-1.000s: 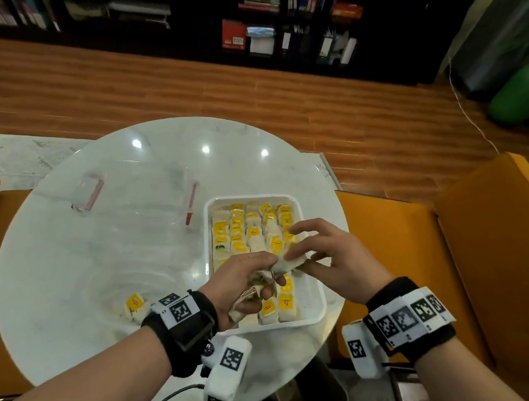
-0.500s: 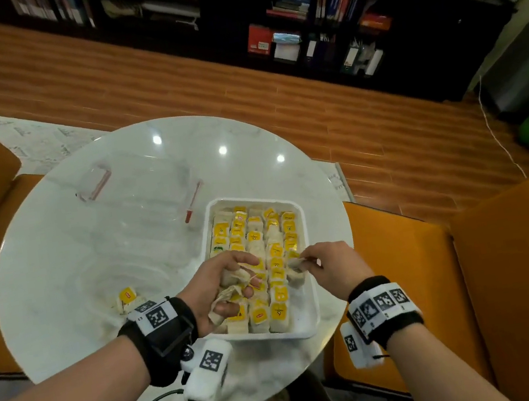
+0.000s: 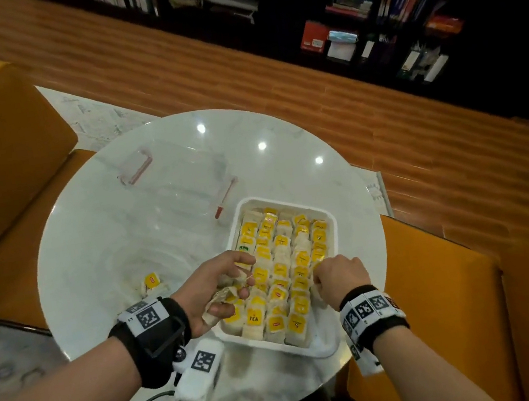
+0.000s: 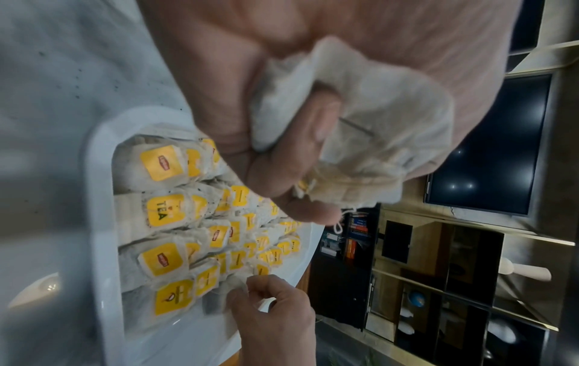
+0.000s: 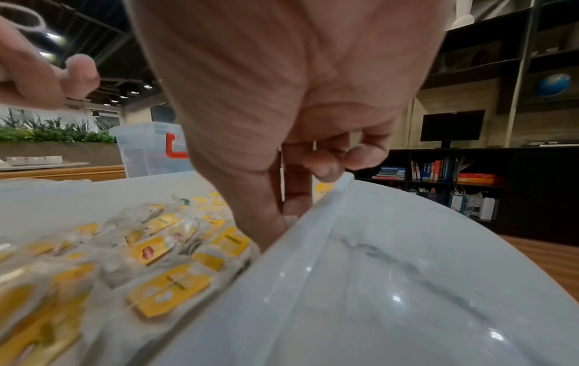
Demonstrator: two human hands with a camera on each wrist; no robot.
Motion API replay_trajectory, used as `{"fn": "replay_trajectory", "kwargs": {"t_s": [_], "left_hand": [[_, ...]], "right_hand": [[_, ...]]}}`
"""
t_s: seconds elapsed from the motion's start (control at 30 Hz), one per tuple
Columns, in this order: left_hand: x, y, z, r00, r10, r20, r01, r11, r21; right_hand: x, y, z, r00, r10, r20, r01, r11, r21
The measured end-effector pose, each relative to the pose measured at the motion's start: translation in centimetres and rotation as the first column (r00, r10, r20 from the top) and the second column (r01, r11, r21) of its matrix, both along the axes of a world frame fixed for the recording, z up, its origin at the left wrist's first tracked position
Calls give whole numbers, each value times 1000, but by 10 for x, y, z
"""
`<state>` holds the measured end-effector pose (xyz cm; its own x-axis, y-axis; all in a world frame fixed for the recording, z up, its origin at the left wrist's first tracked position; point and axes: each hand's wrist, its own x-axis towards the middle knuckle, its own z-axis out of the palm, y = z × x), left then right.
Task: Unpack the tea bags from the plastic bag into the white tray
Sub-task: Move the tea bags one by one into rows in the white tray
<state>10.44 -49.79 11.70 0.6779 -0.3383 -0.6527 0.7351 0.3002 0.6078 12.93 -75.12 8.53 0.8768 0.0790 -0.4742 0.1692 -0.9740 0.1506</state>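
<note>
Your left hand (image 3: 212, 286) has its grip curled tight round a bunch of loose tea bags (image 4: 354, 123) over the white tray's (image 3: 314, 348) left edge. Right of it, your right hand (image 3: 341, 276) pinches one tea bag at the tray's right wall.
</note>
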Motion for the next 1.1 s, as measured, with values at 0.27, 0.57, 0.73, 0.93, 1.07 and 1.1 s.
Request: {"fn": "replay_trajectory", "kwargs": {"t_s": [0.27,0.57,0.73,0.93,1.07,1.1], "left_hand": [[7,-1,-3,1000,-5,13,6,999,-49],[8,0,-5,998,-53,13,54,994,-92],[7,6,-2,999,-35,-10,33,991,-131],[6,13,8,1000,-18,-8,16,988,-152],[5,10,12,999,-47,-7,46,986,-162],[5,8,13,998,-62,-6,60,983,-172]], "right_hand": [[0,-9,-10,997,-17,69,12,997,71],[-5,-8,-10,990,-35,137,30,999,40],[-10,-1,-20,995,-13,103,22,997,-80],[-12,-1,5,990,-83,117,74,994,83],[-26,17,48,969,-165,185,36,832,553],[-32,25,61,967,-173,189,4,748,664]]}}
